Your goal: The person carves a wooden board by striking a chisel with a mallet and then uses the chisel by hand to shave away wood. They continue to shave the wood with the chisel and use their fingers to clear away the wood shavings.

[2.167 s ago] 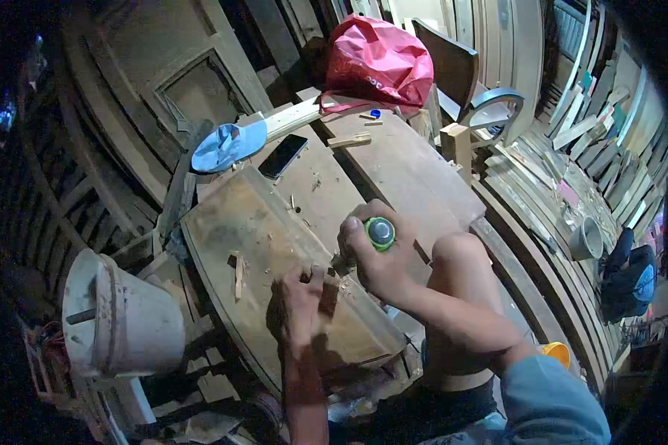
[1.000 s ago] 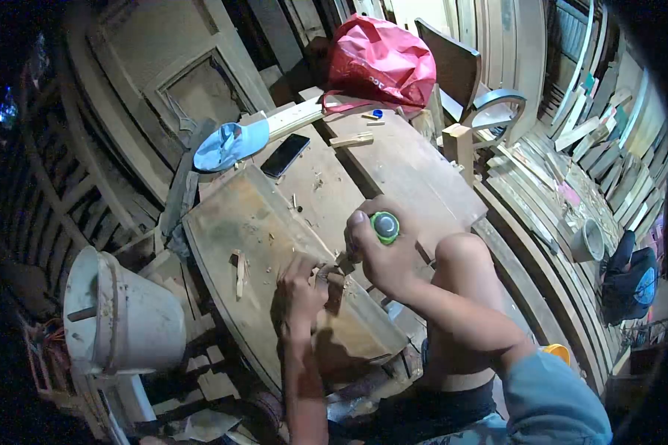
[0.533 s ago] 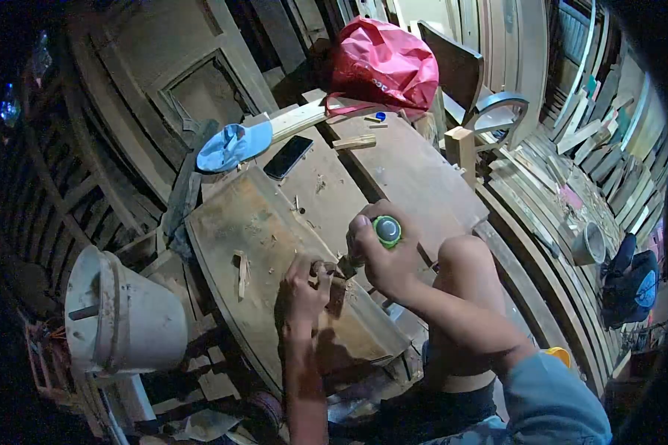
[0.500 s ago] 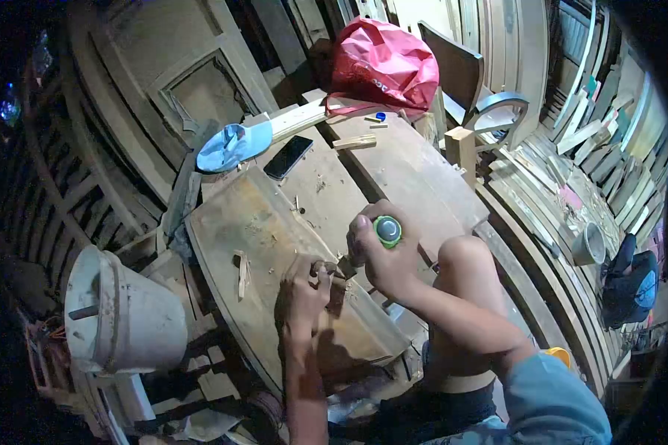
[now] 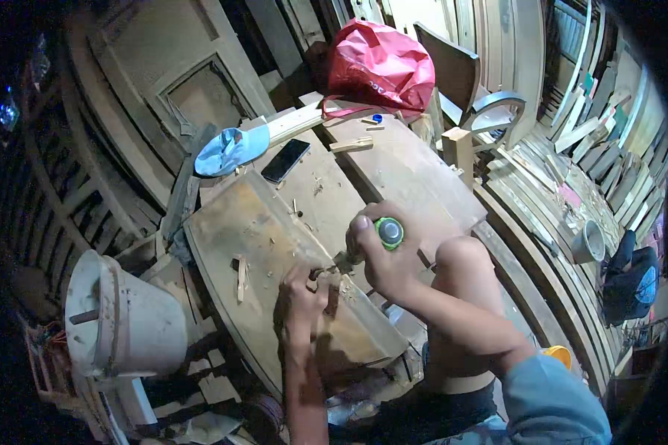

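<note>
My right hand (image 5: 378, 248) is wrapped round a tool with a green-rimmed, grey-blue round handle end (image 5: 390, 232). The tool's narrow part points down and left, towards the edge of a wooden panel (image 5: 274, 245). My left hand (image 5: 304, 293) rests on the panel just left of the tool tip, its fingers curled round something small and dark that I cannot make out. Wood shavings (image 5: 346, 285) lie by the tip. A splintered wood piece (image 5: 241, 278) lies on the panel to the left.
Beyond the panel are a black phone (image 5: 286, 160), a light blue cap (image 5: 232, 150), a small wood block (image 5: 351, 144) and a pink bag (image 5: 382, 67). A white bucket (image 5: 145, 319) stands at the left. Stacked planks (image 5: 534, 252) line the right.
The view has shifted slightly. More light shavings show beside the tool tip. Both hands keep nearly the same places and grips.
</note>
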Available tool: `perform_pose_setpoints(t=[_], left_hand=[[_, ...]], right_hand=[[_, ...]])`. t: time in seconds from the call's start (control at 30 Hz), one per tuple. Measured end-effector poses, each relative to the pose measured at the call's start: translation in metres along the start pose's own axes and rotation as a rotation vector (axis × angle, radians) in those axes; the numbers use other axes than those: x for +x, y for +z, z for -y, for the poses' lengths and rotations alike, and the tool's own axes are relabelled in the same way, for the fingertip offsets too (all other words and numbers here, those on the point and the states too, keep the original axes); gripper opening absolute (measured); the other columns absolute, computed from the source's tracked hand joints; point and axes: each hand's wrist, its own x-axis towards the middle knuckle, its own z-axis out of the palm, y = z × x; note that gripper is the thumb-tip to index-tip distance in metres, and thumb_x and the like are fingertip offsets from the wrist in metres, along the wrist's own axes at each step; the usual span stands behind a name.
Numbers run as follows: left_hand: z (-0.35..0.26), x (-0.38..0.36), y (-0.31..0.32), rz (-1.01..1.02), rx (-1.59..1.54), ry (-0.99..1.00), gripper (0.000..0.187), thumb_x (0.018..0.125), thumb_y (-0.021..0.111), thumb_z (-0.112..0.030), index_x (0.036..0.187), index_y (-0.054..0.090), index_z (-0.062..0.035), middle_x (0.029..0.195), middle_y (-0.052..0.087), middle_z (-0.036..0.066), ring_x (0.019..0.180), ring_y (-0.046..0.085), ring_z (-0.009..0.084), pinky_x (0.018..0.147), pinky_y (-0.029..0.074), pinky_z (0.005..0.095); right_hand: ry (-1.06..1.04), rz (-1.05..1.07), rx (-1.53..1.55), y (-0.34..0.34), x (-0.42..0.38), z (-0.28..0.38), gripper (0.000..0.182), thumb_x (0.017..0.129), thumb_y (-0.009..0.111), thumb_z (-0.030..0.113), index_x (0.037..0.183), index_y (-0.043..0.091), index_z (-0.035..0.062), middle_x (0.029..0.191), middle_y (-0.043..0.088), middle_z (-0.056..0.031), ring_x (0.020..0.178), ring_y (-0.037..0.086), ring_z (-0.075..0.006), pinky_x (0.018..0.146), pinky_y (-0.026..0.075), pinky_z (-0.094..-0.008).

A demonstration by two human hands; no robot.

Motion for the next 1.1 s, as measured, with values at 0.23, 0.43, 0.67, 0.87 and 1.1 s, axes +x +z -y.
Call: perform_pose_setpoints(t=[0.23,0.43,0.67,0.87,1.1], left_hand=[[-0.011,0.005,-0.004,0.007,-0.058,-0.046,0.015,0.073,0.061,-0.015,0.082,0.06,-0.0031,0.076,0.058,0.015,0.075,0.057,0.0364,0.069,0.045,0.0428],[-0.003,0.001,0.0,0.023,-0.05,-0.06,0.013,0.073,0.059,-0.013,0.081,0.059,-0.0035,0.078,0.059,0.014,0.075,0.057,0.0365,0.067,0.044,0.0431],[0.001,0.002,0.002,0.003,-0.055,0.009,0.012,0.072,0.059,-0.011,0.081,0.059,-0.0028,0.078,0.059,0.015,0.074,0.057,0.0374,0.067,0.045,0.044],[-0.004,0.001,0.0,0.033,-0.095,-0.025,0.012,0.073,0.059,-0.011,0.082,0.06,-0.003,0.078,0.059,0.015,0.073,0.056,0.0376,0.067,0.045,0.0439],[-0.008,0.003,-0.002,0.034,-0.05,-0.069,0.013,0.072,0.059,-0.012,0.081,0.06,-0.0028,0.076,0.059,0.015,0.071,0.057,0.036,0.066,0.045,0.0426]], right_hand=[[0.059,-0.025,0.03,-0.001,0.0,0.0,0.017,0.081,0.064,0.006,0.069,0.054,0.0008,0.058,0.056,-0.0045,0.051,0.052,-0.009,0.05,0.041,-0.0243],[0.043,-0.039,0.011,-0.003,0.001,0.0,0.015,0.081,0.063,0.003,0.069,0.055,-0.0001,0.058,0.055,-0.0047,0.053,0.052,-0.009,0.051,0.041,-0.0246],[0.034,-0.012,0.053,0.0,0.0,0.002,0.016,0.082,0.063,0.004,0.069,0.054,0.0002,0.057,0.055,-0.0032,0.05,0.05,-0.0079,0.047,0.04,-0.0239],[0.049,-0.031,0.075,0.0,0.003,0.006,0.017,0.082,0.062,0.005,0.068,0.054,0.0006,0.055,0.054,-0.0031,0.049,0.05,-0.0072,0.047,0.039,-0.0235],[0.06,-0.006,-0.002,-0.002,0.001,-0.004,0.018,0.082,0.063,0.007,0.068,0.054,-0.0002,0.056,0.054,-0.0036,0.051,0.05,-0.0076,0.048,0.039,-0.0242]])
